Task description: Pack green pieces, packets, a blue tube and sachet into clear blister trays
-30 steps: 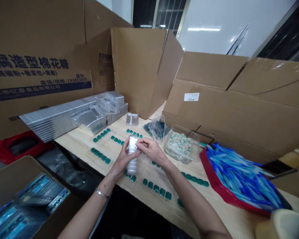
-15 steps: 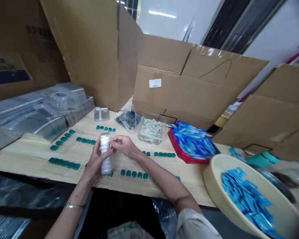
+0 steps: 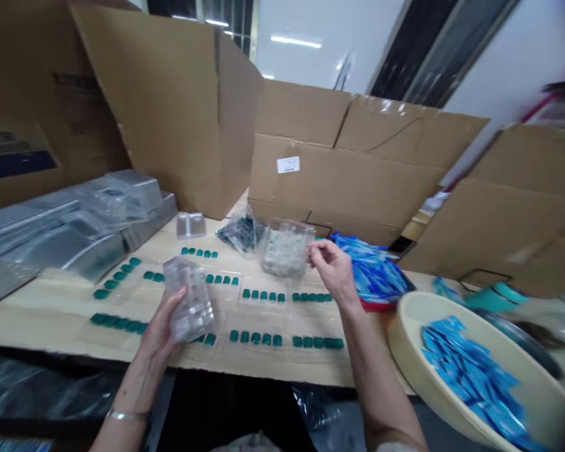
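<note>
My left hand (image 3: 162,326) grips a stack of clear plastic trays (image 3: 189,300) above the front edge of the wooden table (image 3: 37,295). My right hand (image 3: 332,270) is raised to the right of it, fingers curled in a pinch near a clear box of pale pieces (image 3: 285,248); a thin clear tray seems to hang from it, blurred. Rows of small green blocks (image 3: 268,339) lie in clear trays across the table between the hands.
Long stacks of clear trays (image 3: 75,220) lie at the left. A red tray of blue sachets (image 3: 371,270) and a beige bowl of blue packets (image 3: 466,370) stand at the right. Cardboard boxes (image 3: 339,182) wall the back. A dark bag (image 3: 239,232) sits by the box.
My hands have come apart. The right hand moved right toward the clear box; the left hand lowered and tilted the tray stack. The camera turned right.
</note>
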Demonstrator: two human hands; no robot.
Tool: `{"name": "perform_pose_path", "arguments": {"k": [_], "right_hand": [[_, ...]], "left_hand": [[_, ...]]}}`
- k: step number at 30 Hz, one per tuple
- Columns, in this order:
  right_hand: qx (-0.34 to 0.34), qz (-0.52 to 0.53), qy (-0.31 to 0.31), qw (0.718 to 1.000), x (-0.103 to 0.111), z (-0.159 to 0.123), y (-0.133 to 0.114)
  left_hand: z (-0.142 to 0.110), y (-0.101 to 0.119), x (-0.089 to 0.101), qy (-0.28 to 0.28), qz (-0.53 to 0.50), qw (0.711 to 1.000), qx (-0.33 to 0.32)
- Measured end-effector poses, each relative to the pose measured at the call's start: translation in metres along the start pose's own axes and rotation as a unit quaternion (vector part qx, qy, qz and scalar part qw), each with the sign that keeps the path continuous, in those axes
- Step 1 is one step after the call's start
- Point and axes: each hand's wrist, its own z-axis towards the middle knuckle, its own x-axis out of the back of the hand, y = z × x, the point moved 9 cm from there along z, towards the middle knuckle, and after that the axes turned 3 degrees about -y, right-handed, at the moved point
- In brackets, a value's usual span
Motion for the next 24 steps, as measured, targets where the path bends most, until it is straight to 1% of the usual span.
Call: {"name": "perform_pose_path", "arguments": {"k": [1,2,3,4,5,6,8,10,12,14,16,18,21,22,24], "right_hand": [[0.024,-0.073,0.043,0.996,0.029,0.0,-0.002],[0.042,-0.143,0.078,0.986,0.053,-0.001,-0.003],[0.056,-0.202,0.102,0.972,0.072,-0.001,-0.002],[0.066,-0.245,0.115,0.96,0.085,-0.002,0.001],[0.073,-0.271,0.12,0.952,0.093,-0.002,0.004],[0.078,-0.282,0.12,0.949,0.097,-0.002,0.007],[0.086,-0.27,0.114,0.952,0.095,-0.003,0.01],[0.092,-0.24,0.107,0.96,0.085,-0.003,0.009],[0.1,-0.222,0.095,0.965,0.075,-0.003,0.006],[0.116,-0.235,0.089,0.961,0.07,-0.001,0.004],[0.142,-0.286,0.093,0.943,0.071,0.001,0.005],[0.166,-0.359,0.098,0.913,0.077,0.002,0.011],[0.179,-0.444,0.094,0.873,0.085,0.003,0.027],[0.179,-0.46,0.094,0.865,0.087,0.002,0.031],[0.184,-0.472,0.093,0.857,0.086,0.0,0.034]], "left_hand": [[-0.002,-0.002,-0.004,-0.005,0.003,1.0,0.011],[-0.004,-0.006,-0.01,-0.013,0.006,1.0,0.024],[-0.006,-0.011,-0.016,-0.021,0.009,0.999,0.037],[-0.008,-0.017,-0.023,-0.029,0.014,0.998,0.052],[-0.01,-0.023,-0.03,-0.036,0.021,0.997,0.063],[-0.012,-0.029,-0.036,-0.041,0.027,0.996,0.072],[-0.015,-0.037,-0.047,-0.047,0.035,0.995,0.081],[-0.017,-0.04,-0.053,-0.05,0.034,0.995,0.08],[-0.019,-0.04,-0.055,-0.053,0.029,0.995,0.076],[-0.021,-0.036,-0.053,-0.053,0.03,0.996,0.068],[-0.022,-0.032,-0.05,-0.053,0.034,0.996,0.063],[-0.023,-0.03,-0.047,-0.052,0.037,0.996,0.064],[-0.025,-0.032,-0.047,-0.052,0.036,0.996,0.069],[-0.026,-0.034,-0.048,-0.056,0.037,0.995,0.072],[-0.027,-0.038,-0.053,-0.069,0.037,0.994,0.075]]}}
